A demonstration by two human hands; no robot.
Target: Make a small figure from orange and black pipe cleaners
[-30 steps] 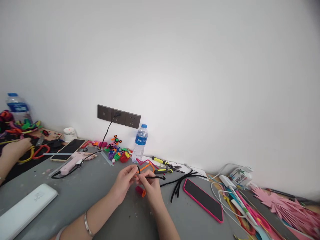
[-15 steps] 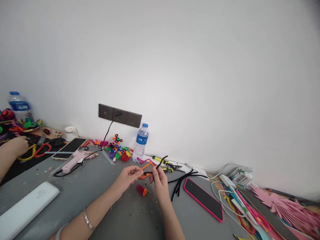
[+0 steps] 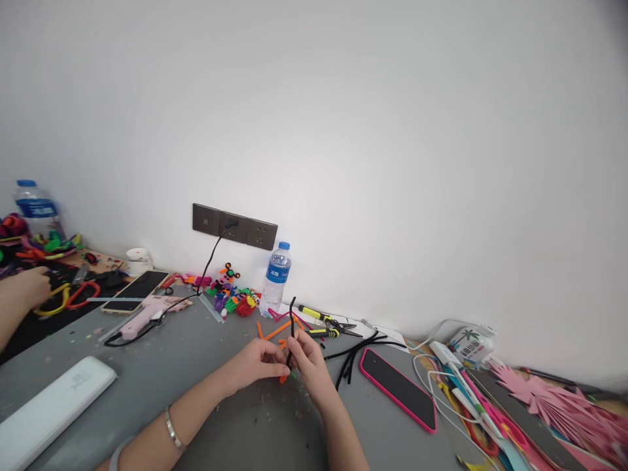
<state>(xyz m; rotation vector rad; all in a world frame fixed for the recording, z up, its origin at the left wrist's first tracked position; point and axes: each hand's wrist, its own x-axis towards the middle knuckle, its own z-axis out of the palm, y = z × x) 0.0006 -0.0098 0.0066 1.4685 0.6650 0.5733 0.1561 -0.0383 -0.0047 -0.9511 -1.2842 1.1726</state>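
Note:
Both my hands meet over the grey table, pinching one black pipe cleaner (image 3: pixel 293 314) between them. Its upper end stands nearly upright above the fingers. My left hand (image 3: pixel 262 362) grips it low down, and my right hand (image 3: pixel 305 356) pinches it a little higher. Behind the hands lie bent orange pipe cleaners (image 3: pixel 275 332) and a pink one (image 3: pixel 277 316). An orange bit (image 3: pixel 283 379) shows just under my left fingertips; the rest of that piece is hidden. Several more black pipe cleaners (image 3: pixel 352 358) lie to the right of my right hand.
Yellow-and-black pliers (image 3: pixel 326 332) lie behind my hands. A water bottle (image 3: pixel 276 281) stands by small colourful figures (image 3: pixel 240 299). Left are a pink glue gun (image 3: pixel 144 317) and white power bank (image 3: pixel 59 412); right, a pink-cased phone (image 3: pixel 400 391). Another person's hand (image 3: pixel 29 288) is at far left.
The black pipe cleaner has turned from slanted to nearly upright. My hands have come closer together and slightly lower, now covering the red and orange piece on the table.

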